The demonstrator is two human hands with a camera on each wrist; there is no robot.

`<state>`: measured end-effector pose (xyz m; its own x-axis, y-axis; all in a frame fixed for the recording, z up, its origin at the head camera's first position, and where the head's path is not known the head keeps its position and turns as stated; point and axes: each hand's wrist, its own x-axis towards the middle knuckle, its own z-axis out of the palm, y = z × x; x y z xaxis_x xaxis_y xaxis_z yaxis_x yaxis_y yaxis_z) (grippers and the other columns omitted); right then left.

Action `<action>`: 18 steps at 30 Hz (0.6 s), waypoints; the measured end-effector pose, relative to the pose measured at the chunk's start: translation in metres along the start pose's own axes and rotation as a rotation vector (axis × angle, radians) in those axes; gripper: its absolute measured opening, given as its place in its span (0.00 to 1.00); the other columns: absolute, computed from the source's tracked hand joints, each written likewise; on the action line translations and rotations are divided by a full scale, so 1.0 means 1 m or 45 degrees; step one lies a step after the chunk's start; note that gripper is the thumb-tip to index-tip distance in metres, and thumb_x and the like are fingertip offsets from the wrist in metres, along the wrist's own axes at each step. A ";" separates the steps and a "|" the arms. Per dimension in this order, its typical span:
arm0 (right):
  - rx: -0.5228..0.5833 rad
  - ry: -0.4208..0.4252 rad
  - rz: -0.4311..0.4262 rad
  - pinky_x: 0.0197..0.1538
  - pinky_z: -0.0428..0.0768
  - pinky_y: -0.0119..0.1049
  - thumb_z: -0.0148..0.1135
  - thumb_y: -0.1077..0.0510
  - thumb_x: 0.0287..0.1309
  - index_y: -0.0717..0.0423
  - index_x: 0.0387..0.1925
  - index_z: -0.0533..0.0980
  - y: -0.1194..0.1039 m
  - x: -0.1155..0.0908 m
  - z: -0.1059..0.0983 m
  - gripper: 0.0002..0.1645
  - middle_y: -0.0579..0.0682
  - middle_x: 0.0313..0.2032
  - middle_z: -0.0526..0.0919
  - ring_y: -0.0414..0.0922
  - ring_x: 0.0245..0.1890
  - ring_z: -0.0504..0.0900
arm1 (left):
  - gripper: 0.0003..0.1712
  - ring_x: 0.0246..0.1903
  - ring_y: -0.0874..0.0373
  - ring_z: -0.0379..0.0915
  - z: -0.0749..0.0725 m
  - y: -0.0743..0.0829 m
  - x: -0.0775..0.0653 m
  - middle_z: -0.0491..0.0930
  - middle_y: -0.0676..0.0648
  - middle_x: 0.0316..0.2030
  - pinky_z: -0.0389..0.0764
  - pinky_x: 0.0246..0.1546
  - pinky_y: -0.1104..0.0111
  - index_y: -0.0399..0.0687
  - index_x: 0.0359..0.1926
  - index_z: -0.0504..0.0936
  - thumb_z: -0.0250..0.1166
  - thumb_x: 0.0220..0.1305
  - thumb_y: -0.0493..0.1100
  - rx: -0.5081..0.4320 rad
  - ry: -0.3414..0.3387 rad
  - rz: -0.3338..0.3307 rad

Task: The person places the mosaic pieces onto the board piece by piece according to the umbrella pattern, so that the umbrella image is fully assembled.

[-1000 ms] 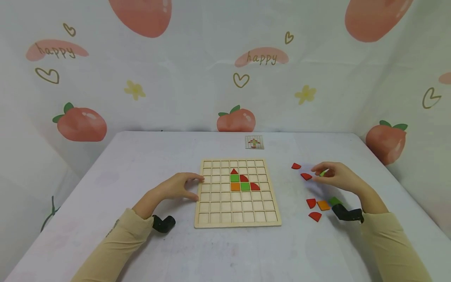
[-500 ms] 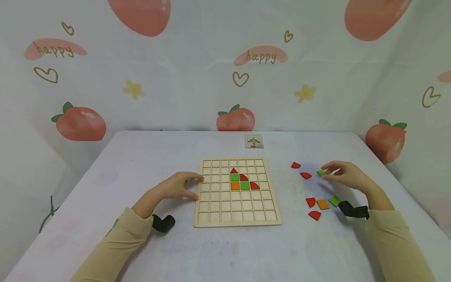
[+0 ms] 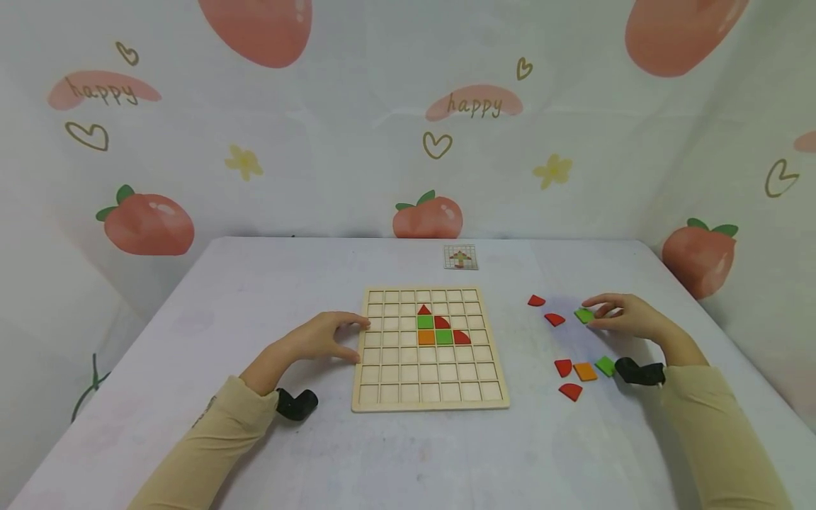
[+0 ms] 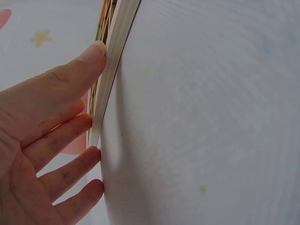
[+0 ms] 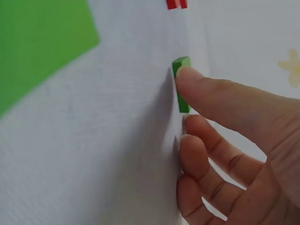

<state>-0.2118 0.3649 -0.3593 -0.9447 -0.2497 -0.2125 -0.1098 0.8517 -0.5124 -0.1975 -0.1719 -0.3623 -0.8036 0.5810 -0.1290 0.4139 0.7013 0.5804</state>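
Note:
My left hand (image 3: 316, 336) rests against the left edge of a wooden grid board (image 3: 389, 398), thumb and fingers spread apart; the left wrist view shows the thumb tip at the rim. Set in the board are a red triangle (image 3: 423, 309), green squares (image 3: 443, 337), an orange square (image 3: 426, 338) and red quarter-circle tiles (image 3: 462, 338). To the right, my right hand (image 3: 627, 316) pinches a green square tile (image 3: 584, 316) lying low at the table surface. In the right wrist view the thumb covers part of that green tile (image 5: 183, 101); the index finger is mostly hidden.
Loose red quarter-circles (image 3: 554, 320), an orange square (image 3: 584, 372) and another green square (image 3: 605, 365) lie right of the board. A small pattern card (image 3: 460, 257) lies behind it. A fruit-printed cloth (image 3: 344, 142) hangs beyond the table.
My right hand has shifted slightly right, and more of the green tile shows at its fingertips. The left hand and board have stayed put.

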 end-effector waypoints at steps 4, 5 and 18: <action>-0.014 -0.014 0.007 0.40 0.77 0.36 0.64 0.52 0.55 0.62 0.54 0.73 0.001 0.002 0.001 0.27 0.59 0.41 0.80 0.51 0.41 0.77 | 0.34 0.62 0.41 0.65 0.000 0.001 0.000 0.75 0.41 0.58 0.67 0.63 0.51 0.40 0.58 0.74 0.73 0.49 0.45 0.002 0.003 0.021; -0.014 -0.018 0.004 0.40 0.77 0.35 0.64 0.52 0.55 0.62 0.53 0.73 0.001 0.002 0.001 0.27 0.58 0.40 0.80 0.50 0.41 0.77 | 0.34 0.63 0.42 0.65 0.000 0.000 0.000 0.75 0.41 0.58 0.67 0.63 0.51 0.40 0.58 0.74 0.73 0.49 0.44 -0.006 0.003 0.016; -0.053 0.058 -0.032 0.35 0.74 0.29 0.65 0.56 0.54 0.63 0.46 0.76 0.004 0.005 0.005 0.19 0.52 0.33 0.78 0.44 0.34 0.75 | 0.35 0.62 0.41 0.66 -0.001 -0.001 -0.001 0.75 0.41 0.58 0.68 0.63 0.50 0.39 0.58 0.73 0.73 0.49 0.45 0.011 0.002 0.020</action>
<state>-0.2152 0.3649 -0.3668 -0.9545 -0.2506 -0.1615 -0.1453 0.8640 -0.4820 -0.1978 -0.1734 -0.3623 -0.7979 0.5910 -0.1186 0.4299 0.6958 0.5753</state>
